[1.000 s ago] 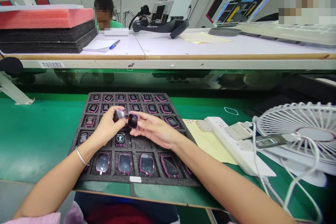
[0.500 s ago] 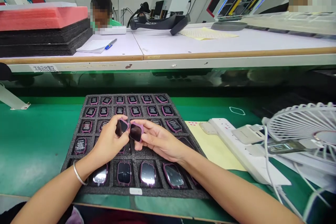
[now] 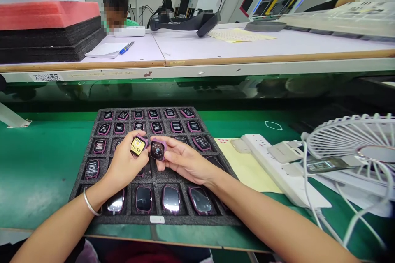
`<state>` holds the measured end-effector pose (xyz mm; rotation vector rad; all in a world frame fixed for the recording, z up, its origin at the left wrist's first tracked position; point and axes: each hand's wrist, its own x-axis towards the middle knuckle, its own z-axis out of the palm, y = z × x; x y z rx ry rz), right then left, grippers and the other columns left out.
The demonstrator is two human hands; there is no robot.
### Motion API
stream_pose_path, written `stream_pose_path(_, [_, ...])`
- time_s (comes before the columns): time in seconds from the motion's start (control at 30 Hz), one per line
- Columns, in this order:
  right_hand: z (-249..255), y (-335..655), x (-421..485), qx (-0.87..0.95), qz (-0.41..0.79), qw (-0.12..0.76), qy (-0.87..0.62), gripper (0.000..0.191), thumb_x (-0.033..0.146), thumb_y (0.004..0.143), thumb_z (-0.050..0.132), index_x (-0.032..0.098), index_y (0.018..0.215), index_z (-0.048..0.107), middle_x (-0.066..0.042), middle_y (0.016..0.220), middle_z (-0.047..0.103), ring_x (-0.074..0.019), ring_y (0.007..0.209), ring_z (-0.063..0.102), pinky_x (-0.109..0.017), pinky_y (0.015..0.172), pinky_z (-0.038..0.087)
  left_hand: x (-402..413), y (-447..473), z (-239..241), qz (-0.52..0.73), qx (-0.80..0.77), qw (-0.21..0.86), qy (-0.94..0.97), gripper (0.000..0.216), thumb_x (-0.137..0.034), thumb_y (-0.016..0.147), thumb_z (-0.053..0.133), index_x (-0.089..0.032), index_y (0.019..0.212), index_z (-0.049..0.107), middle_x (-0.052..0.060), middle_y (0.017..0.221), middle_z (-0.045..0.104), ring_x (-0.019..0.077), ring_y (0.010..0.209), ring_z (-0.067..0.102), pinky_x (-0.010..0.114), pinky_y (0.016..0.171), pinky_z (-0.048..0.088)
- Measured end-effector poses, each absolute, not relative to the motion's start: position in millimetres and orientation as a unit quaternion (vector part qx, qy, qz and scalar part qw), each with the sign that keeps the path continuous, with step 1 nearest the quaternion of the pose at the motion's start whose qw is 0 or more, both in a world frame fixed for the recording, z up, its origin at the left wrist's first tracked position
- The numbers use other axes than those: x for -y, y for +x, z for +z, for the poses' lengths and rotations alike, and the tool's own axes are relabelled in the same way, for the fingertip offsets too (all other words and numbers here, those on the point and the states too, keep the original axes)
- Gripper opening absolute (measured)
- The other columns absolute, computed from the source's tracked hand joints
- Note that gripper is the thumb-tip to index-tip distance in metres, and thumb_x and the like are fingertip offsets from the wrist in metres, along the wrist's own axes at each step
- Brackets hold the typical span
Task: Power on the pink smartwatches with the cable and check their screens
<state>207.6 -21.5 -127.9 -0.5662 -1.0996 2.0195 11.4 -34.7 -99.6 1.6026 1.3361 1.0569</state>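
Observation:
My left hand point(image 3: 125, 161) is closed on a purple-framed smartwatch point(image 3: 138, 145) whose lit yellow screen reads 01:53. Right beside it, my right hand point(image 3: 182, 158) grips a second purple smartwatch point(image 3: 157, 150) with a dark screen and a small lit graphic. Both watches are held over a grey foam tray point(image 3: 173, 221) divided into square pockets. Many pockets hold similar purple watches, such as a dark-screened watch point(image 3: 143, 199) in the front row. Those in the back rows show white text on black. My hands and forearms hide part of the tray.
On the right are a white power strip point(image 3: 279, 176) with plugs, a white fan point(image 3: 354, 144) and trailing cables over yellow paper point(image 3: 251, 168). A raised shelf point(image 3: 197, 51) runs behind, bearing foam stacks point(image 3: 46, 39). A person point(image 3: 115, 4) sits beyond it.
Both watches' screens have gone from dark to lit, the left one yellow with the time. The view has shifted slightly. Another person's hand now shows at the top left.

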Motion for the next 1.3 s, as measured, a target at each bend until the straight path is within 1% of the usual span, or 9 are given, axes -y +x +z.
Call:
stream_pose_path(0.1, [-128.1, 208.7, 21.3, 0.432, 0.79, 0.372, -0.224, 0.053, 0.038, 0.079, 0.086, 0.027, 0.127, 0.066, -0.001, 0.095, 0.072, -0.0123, 0.074, 0.067, -0.029, 0.078, 0.054, 34.7, 10.7, -99.1, 0.418, -0.53, 0.375, 0.636, 0.039, -0.027, 0.078, 0.063, -0.02, 0.116, 0.058, 0.001, 0.092, 0.066, 0.0147, 0.072, 0.06, 0.027, 0.066, 0.048])
stream_pose_path(0.23, [-126.1, 209.7, 22.8, 0.437, 0.787, 0.371, -0.226, 0.053, 0.039, 0.078, 0.087, 0.028, 0.126, 0.065, -0.001, 0.101, 0.072, -0.0121, 0.075, 0.066, -0.03, 0.079, 0.054, 34.5, 9.2, -100.4, 0.413, -0.526, 0.371, 0.645, 0.039, -0.023, 0.076, 0.061, -0.02, 0.114, 0.058, 0.0, 0.089, 0.065, 0.0144, 0.071, 0.059, 0.027, 0.067, 0.047])
stream_pose_path(0.43, [-123.5, 208.6, 23.7, 0.429, 0.794, 0.374, -0.213, 0.052, 0.038, 0.08, 0.086, 0.027, 0.125, 0.065, -0.001, 0.1, 0.072, -0.011, 0.074, 0.066, -0.028, 0.078, 0.054, 33.8, 9.6, -101.0, 0.426, -0.524, 0.38, 0.633, 0.043, -0.023, 0.075, 0.059, -0.019, 0.117, 0.057, -0.001, 0.088, 0.064, 0.0137, 0.07, 0.057, 0.026, 0.066, 0.046])
stream_pose_path(0.6, [-124.5, 209.7, 23.5, 0.427, 0.796, 0.385, -0.188, 0.045, 0.034, 0.082, 0.085, 0.027, 0.123, 0.068, 0.0, 0.108, 0.07, -0.0086, 0.074, 0.066, -0.025, 0.075, 0.053, 35.3, 10.6, -100.6, 0.427, -0.514, 0.393, 0.632, 0.04, -0.022, 0.072, 0.059, -0.019, 0.112, 0.058, -0.001, 0.086, 0.065, 0.0137, 0.071, 0.059, 0.026, 0.067, 0.046])
stream_pose_path(0.73, [-123.6, 210.2, 25.3, 0.426, 0.796, 0.39, -0.182, 0.043, 0.034, 0.084, 0.084, 0.028, 0.123, 0.068, -0.001, 0.114, 0.07, -0.0084, 0.074, 0.066, -0.026, 0.075, 0.053, 36.8, 11.3, -100.5, 0.427, -0.51, 0.41, 0.625, 0.041, -0.024, 0.074, 0.059, -0.02, 0.114, 0.058, -0.001, 0.086, 0.064, 0.0132, 0.069, 0.057, 0.025, 0.064, 0.045])
stream_pose_path(0.9, [-122.8, 209.5, 24.3, 0.423, 0.796, 0.394, -0.179, 0.044, 0.034, 0.083, 0.084, 0.028, 0.123, 0.069, -0.001, 0.11, 0.071, -0.0091, 0.076, 0.066, -0.025, 0.074, 0.052, 36.8, 12.0, -101.0, 0.433, -0.51, 0.404, 0.624, 0.04, -0.024, 0.072, 0.06, -0.02, 0.112, 0.058, -0.001, 0.086, 0.064, 0.0134, 0.07, 0.057, 0.026, 0.065, 0.045])
stream_pose_path(1.03, [-123.6, 210.1, 24.0, 0.429, 0.795, 0.39, -0.18, 0.043, 0.034, 0.083, 0.084, 0.028, 0.123, 0.069, -0.001, 0.112, 0.069, -0.0084, 0.073, 0.065, -0.025, 0.074, 0.052, 37.2, 12.7, -101.7, 0.434, -0.504, 0.397, 0.632, 0.038, -0.023, 0.071, 0.059, -0.019, 0.109, 0.059, -0.001, 0.085, 0.064, 0.0139, 0.073, 0.059, 0.026, 0.067, 0.045])
stream_pose_path(1.2, [-124.3, 210.1, 24.7, 0.426, 0.796, 0.392, -0.177, 0.043, 0.034, 0.084, 0.084, 0.028, 0.124, 0.069, -0.001, 0.111, 0.07, -0.009, 0.075, 0.066, -0.025, 0.074, 0.052, 37.9, 13.6, -100.0, 0.439, -0.497, 0.413, 0.625, 0.04, -0.024, 0.073, 0.059, -0.019, 0.112, 0.058, 0.001, 0.091, 0.067, 0.0142, 0.075, 0.061, 0.026, 0.068, 0.047])
stream_pose_path(1.3, [-124.3, 210.1, 24.8, 0.427, 0.796, 0.39, -0.177, 0.043, 0.034, 0.083, 0.084, 0.028, 0.124, 0.069, -0.001, 0.111, 0.07, -0.0089, 0.074, 0.066, -0.025, 0.074, 0.052, 38.2, 13.4, -99.0, 0.435, -0.497, 0.414, 0.626, 0.039, -0.024, 0.072, 0.059, -0.019, 0.112, 0.058, 0.001, 0.089, 0.067, 0.0142, 0.075, 0.061, 0.026, 0.067, 0.047])
